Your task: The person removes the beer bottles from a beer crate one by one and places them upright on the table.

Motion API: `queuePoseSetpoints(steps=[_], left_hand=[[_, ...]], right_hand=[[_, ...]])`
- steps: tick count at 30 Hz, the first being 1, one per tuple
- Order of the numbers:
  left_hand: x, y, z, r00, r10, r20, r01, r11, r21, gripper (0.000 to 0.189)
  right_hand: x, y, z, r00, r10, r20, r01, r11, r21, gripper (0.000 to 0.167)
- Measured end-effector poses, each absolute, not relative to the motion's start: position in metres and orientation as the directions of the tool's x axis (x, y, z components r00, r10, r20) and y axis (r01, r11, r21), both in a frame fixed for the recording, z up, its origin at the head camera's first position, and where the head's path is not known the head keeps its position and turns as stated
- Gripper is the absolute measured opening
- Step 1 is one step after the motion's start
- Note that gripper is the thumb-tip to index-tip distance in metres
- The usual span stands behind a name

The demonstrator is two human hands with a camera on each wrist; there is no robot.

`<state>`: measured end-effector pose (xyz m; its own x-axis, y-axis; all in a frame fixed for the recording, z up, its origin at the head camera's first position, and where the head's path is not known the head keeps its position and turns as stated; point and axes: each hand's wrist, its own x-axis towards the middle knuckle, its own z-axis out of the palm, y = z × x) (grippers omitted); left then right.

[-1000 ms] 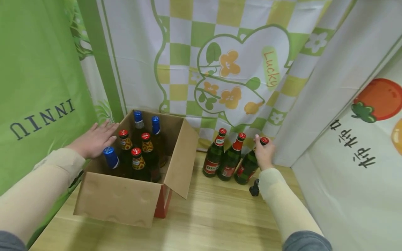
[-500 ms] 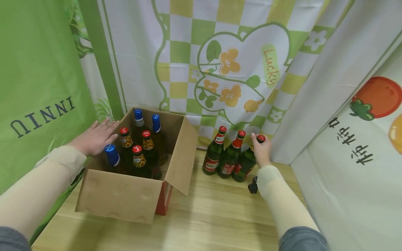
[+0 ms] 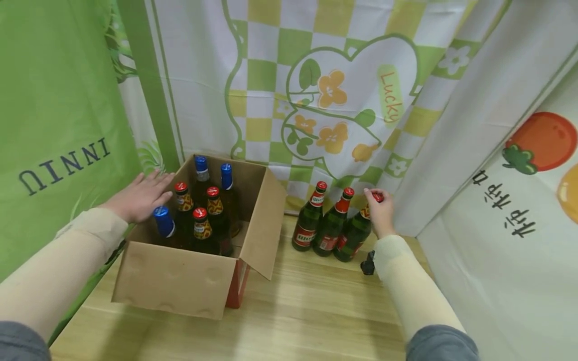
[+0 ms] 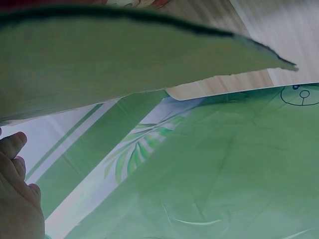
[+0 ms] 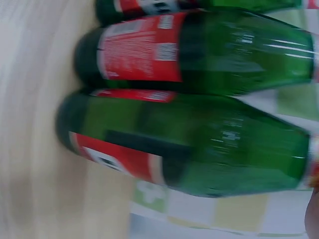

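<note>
On the wooden table [image 3: 289, 301] three green beer bottles with red caps and red labels stand in a row; the left bottle [image 3: 307, 223] and middle bottle [image 3: 334, 228] are beside the right bottle [image 3: 353, 235]. My right hand [image 3: 384, 215] holds the right bottle by its neck, near the cap. Its body shows close to the middle bottle in the right wrist view, with a fingertip [image 5: 312, 216] at the neck. My left hand [image 3: 141, 197] lies with fingers straight along the left rim of an open cardboard box [image 3: 173, 281]. Several bottles [image 3: 203, 233] with blue or red tops stand upright inside.
The box's front and right flaps [image 3: 265, 225] fold outward over the table. A small black object [image 3: 368, 264] lies beside my right wrist. A checked curtain [image 3: 262, 75] hangs close behind the bottles, with a green cloth [image 3: 58, 100] to the left and a white one [image 3: 519, 240] at right.
The right bottle has moved slightly left, closer to the middle one, with my right hand at its neck. More of its neck label shows now. My left hand has stayed on the box rim.
</note>
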<state>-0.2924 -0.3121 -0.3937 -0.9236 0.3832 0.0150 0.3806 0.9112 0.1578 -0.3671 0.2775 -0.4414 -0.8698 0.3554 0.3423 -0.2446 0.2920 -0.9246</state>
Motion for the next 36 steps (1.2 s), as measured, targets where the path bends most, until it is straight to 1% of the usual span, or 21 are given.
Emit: queuePoseSetpoints(steps=[3,7,11,16,19,26,36], left_hand=[[-0.294,-0.313,-0.396,-0.920,0.391,0.036,0.391,0.905,0.169,0.062],[-0.294,-0.316,-0.398,-0.913,0.403,0.064,0.408,0.895,0.178,0.063],[-0.293,-0.317,-0.397,-0.914,0.400,0.064,0.405,0.898,0.173,0.064],[-0.293,-0.317,-0.398,-0.912,0.401,0.091,0.411,0.893,0.182,0.065],[-0.294,-0.316,-0.399,-0.909,0.406,0.093,0.416,0.893,0.174,0.065],[-0.295,-0.315,-0.397,-0.917,0.392,0.067,0.398,0.905,0.149,0.063],[-0.294,-0.313,-0.398,-0.914,0.398,0.077,0.405,0.900,0.161,0.063]], right_hand=[[-0.367,0.276,-0.416,-0.845,0.307,0.438,-0.331,0.343,-0.879,0.015],[-0.365,0.258,-0.364,-0.838,0.197,0.509,-0.421,0.362,-0.832,0.025],[-0.359,0.223,-0.319,-0.866,0.040,0.498,-0.466,0.295,-0.834,0.034],[-0.347,0.173,-0.289,-0.880,-0.194,0.434,-0.462,0.135,-0.876,0.035],[-0.340,0.145,-0.282,-0.862,-0.314,0.397,-0.442,0.085,-0.893,0.036],[-0.333,0.083,-0.285,-0.784,-0.534,0.317,-0.441,0.119,-0.890,0.037],[-0.322,0.007,-0.311,-0.675,-0.717,0.176,-0.474,0.238,-0.847,0.039]])
